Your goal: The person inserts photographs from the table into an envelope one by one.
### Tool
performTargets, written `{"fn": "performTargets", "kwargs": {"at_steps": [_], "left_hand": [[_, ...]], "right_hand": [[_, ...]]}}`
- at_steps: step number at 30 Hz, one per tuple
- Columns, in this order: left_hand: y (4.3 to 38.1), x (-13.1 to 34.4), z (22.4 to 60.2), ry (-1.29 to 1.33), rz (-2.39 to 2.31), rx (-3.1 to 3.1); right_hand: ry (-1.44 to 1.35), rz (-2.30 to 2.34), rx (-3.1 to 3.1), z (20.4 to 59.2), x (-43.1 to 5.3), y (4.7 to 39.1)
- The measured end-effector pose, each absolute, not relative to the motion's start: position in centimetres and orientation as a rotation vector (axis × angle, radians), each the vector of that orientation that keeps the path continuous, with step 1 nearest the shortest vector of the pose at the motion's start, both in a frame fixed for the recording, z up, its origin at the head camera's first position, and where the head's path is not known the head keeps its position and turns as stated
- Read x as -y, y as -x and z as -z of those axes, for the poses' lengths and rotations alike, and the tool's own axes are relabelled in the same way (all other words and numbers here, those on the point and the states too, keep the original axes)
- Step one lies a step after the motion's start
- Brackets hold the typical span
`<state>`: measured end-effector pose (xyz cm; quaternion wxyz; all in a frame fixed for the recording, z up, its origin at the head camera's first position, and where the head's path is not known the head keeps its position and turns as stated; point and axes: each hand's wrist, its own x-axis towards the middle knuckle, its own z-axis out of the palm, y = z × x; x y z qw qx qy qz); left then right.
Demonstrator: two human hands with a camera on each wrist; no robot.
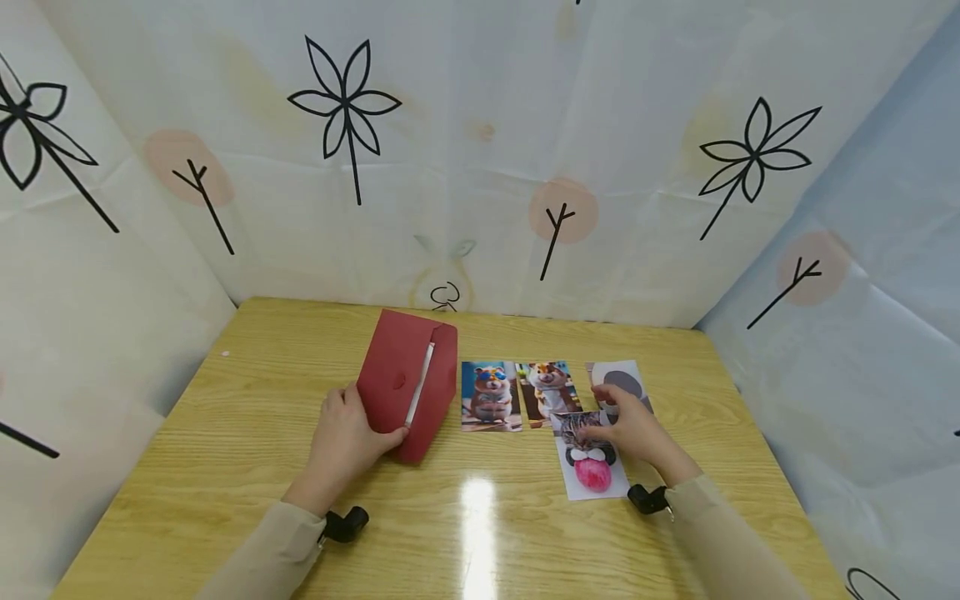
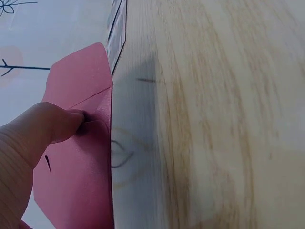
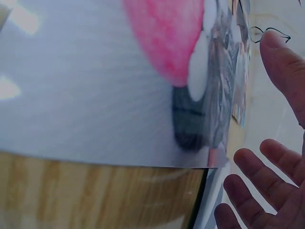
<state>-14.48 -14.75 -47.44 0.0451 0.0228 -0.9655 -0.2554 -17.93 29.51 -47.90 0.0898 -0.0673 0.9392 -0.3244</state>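
Note:
My left hand (image 1: 343,440) grips a red envelope (image 1: 393,358) along its near left edge. In the left wrist view the thumb (image 2: 50,125) presses at the envelope's opening, by the flap. A white edge (image 1: 418,387) shows in that opening. My right hand (image 1: 639,432) hovers over a photo card of a cat face with a pink ball (image 1: 592,475). Its fingers (image 3: 257,176) are spread and hold nothing in the right wrist view. Behind that hand lies a card with a grey round shape (image 1: 622,382), partly covered.
Two hamster photo cards lie side by side right of the envelope: one with sunglasses (image 1: 491,398), one with a brown background (image 1: 549,385). The cat card overlaps the second one's near corner. A patterned white curtain (image 1: 465,167) borders the wooden table (image 1: 300,333).

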Motion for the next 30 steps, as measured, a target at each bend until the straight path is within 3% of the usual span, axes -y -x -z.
{"fn": "performTargets", "kwargs": {"at_steps": [30], "left_hand": [[14.48, 15.17, 48.12, -0.03, 0.742, 2.891]], "right_hand": [[0.208, 0.783, -2.893, 48.8, -29.42, 17.31]]}}
